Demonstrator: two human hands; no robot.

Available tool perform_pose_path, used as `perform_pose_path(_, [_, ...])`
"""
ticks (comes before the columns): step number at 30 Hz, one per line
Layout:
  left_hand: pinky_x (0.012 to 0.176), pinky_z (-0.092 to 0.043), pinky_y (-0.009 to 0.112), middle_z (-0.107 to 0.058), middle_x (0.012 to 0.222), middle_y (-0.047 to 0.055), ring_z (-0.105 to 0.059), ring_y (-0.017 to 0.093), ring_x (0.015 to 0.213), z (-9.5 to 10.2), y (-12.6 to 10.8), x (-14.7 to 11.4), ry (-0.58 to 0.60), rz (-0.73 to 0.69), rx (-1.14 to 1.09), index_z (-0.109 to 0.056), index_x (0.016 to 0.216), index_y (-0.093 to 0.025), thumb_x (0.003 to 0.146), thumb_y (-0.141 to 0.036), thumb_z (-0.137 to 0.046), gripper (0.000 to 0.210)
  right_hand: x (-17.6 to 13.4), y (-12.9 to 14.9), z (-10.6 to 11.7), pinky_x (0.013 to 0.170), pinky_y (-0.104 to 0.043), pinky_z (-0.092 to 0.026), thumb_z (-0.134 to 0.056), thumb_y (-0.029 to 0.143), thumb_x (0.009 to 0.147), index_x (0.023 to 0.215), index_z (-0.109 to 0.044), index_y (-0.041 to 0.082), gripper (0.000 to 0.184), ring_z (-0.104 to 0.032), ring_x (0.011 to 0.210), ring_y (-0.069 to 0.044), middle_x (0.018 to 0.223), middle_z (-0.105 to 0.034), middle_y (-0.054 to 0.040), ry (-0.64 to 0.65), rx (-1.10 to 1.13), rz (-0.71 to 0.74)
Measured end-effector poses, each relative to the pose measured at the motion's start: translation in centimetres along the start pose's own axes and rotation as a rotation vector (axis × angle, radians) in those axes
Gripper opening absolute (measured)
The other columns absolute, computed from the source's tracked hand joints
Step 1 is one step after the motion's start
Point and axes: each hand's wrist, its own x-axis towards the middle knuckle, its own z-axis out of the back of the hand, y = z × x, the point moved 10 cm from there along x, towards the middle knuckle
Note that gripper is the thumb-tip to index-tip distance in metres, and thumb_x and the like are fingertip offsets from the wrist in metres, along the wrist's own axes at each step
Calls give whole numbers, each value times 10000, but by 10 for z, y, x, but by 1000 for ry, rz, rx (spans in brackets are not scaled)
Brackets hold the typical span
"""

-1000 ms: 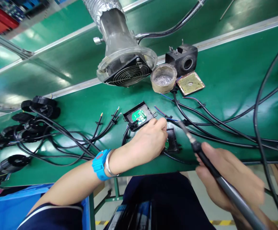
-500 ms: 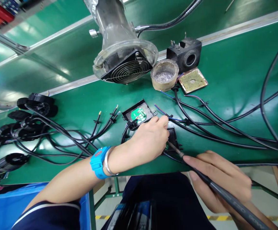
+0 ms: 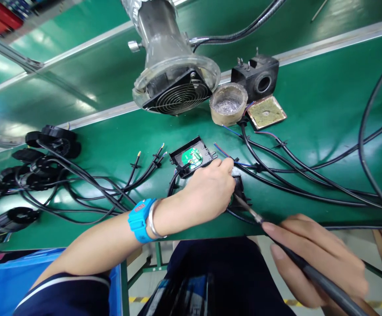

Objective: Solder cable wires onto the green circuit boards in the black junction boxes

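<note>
My right hand (image 3: 326, 259) is wrapped round a soldering iron (image 3: 248, 208), whose tip points left towards a partly hidden black case (image 3: 239, 188). Over that case my left hand (image 3: 212, 188) is closed, knuckles up; its fingertips and whatever they pinch are out of sight. The iron's tip end lies close beside the left hand, and I cannot tell what it touches. Just beyond the left hand sits another open black case (image 3: 175, 158) with a green circuit board (image 3: 188, 156) inside. Black cables with bare red and blue wire ends (image 3: 222, 150) lie to the right of it.
A fan-fronted extractor hood (image 3: 178, 94) hangs over the bench. Behind the cases stand a round pot (image 3: 228, 116) of metal scraps, a yellow sponge tray (image 3: 267, 113) and a black iron holder (image 3: 256, 79). Cabled black round parts (image 3: 57, 145) crowd the left; a blue bin (image 3: 23, 281) is below.
My right hand and the soldering iron have drawn back slightly to the lower right. The left hand stays closed over the same case. The whole view has shifted a little.
</note>
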Motion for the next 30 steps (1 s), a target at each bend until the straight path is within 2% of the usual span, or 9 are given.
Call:
perform_pose_path(4, [616,-431,303,-481,962,85,-469,204,854,2,2,0,-6,17,-25,-604,710,-133,841,-164,-477,185,2,1,16,610,-318,-492,-610,29,743,1026,-684,136,312,-579,718,-151,866,-610,-65,-61,2,-37])
perform_pose_path(10, [640,-442,323,-484,955,95,-473,214,870,1,0,-1,7,1,-35,-609,719,-129,847,-175,-474,192,8,-4,24,598,-355,-453,-613,40,753,1115,-668,218,408,-564,703,-179,879,-592,-63,-137,-51,-169])
perform_pose_path(14, [650,-440,324,-484,947,100,-469,221,881,-1,-2,1,7,-19,-20,-614,729,-121,856,-202,-479,201,9,-7,25,652,-359,-457,-604,52,776,1104,-668,255,391,-557,730,-175,902,-587,-52,-177,-53,-280])
perform_pose_path(17, [656,-440,324,-484,943,99,-466,219,877,-2,-2,2,1,-20,-10,-613,732,-121,863,-211,-472,212,10,-9,26,707,-358,-460,-637,86,772,1126,-655,271,400,-565,783,-174,940,-585,-43,-189,-83,-299])
perform_pose_path(19, [659,-439,323,-484,936,97,-465,216,874,-2,-2,2,-3,-29,-10,-610,737,-121,867,-210,-467,213,12,-11,28,721,-361,-462,-633,110,776,1167,-638,288,429,-570,791,-175,943,-588,-39,-203,-129,-264])
perform_pose_path(23, [655,-434,311,-483,927,95,-463,209,868,0,-2,2,-13,-39,-11,-600,724,-119,864,-212,-473,211,11,-9,35,640,-345,-460,-620,167,773,1232,-619,275,471,-576,738,-179,892,-607,-45,-270,-165,-57])
perform_pose_path(27, [648,-436,312,-478,897,90,-466,215,865,-1,-2,2,6,-33,-21,-592,704,-126,852,-202,-480,201,6,-25,40,592,-340,-481,-652,199,768,1221,-626,289,462,-608,695,-169,966,-616,-52,-310,-157,-92])
perform_pose_path(30, [671,-445,327,-484,918,89,-468,213,853,-1,-2,3,1,-43,-32,-595,713,-128,842,-192,-490,179,10,-26,38,554,-326,-509,-618,209,815,1251,-602,281,442,-640,699,-176,974,-644,-54,-275,-95,-55])
